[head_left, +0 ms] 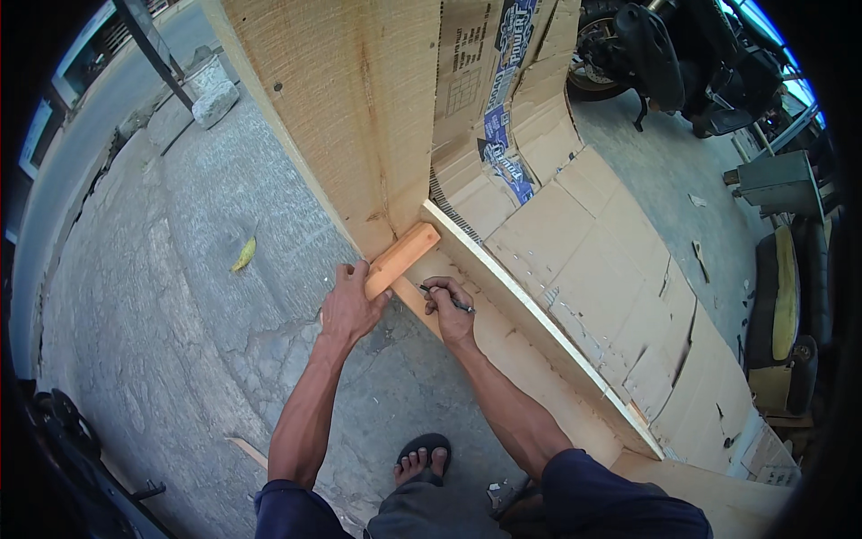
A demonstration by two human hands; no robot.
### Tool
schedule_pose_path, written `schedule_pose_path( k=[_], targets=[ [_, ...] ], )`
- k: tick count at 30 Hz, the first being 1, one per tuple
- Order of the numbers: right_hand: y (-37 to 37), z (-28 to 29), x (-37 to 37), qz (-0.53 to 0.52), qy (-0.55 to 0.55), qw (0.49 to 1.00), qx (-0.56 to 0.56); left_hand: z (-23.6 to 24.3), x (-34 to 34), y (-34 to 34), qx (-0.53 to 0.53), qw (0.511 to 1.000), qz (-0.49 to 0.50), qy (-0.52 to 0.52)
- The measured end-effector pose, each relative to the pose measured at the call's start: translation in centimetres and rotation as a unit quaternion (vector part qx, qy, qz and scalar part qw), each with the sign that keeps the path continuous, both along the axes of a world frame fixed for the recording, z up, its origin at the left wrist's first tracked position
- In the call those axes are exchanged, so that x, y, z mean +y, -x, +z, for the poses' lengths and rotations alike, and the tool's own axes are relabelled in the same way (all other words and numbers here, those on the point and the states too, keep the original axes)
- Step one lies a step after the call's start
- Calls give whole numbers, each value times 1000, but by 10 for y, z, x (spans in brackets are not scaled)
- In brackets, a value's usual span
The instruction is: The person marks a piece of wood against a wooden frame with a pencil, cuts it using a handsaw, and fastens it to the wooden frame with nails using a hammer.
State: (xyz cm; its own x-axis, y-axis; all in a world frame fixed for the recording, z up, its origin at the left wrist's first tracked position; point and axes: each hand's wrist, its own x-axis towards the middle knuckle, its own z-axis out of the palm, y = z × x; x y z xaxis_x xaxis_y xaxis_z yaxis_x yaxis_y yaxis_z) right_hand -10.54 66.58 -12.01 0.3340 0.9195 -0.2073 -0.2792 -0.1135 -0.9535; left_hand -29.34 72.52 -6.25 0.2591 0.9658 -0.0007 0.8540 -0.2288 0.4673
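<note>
L hand grips the near end of an orange wooden block, thumb on one side & fingers on the other. The block sits slanted across the narrow near board of a big wooden frame, close to the corner where a tall, wide panel meets it. R hand is closed in a writing grip on a slim dark pen — tip just beside the block, can't tell if it's touching wood. Frame's long far board runs down toward lower R, w/ flattened cardboard beyond. Also: yellow leaf on the pavement, L side — motorbike upper R.
</note>
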Motion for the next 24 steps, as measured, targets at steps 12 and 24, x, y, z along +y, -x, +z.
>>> schedule_pose_path(
  k=[12, 24],
  targets=[
    [-9, 8, -29, 15, 22, 1000, 0, -11, -2, -11, 36, 997, -69, -24],
    [-13, 8, -25, 12, 20, 1000, -4, -11, -2, -17, 57, 994, -85, -30]
  ],
)
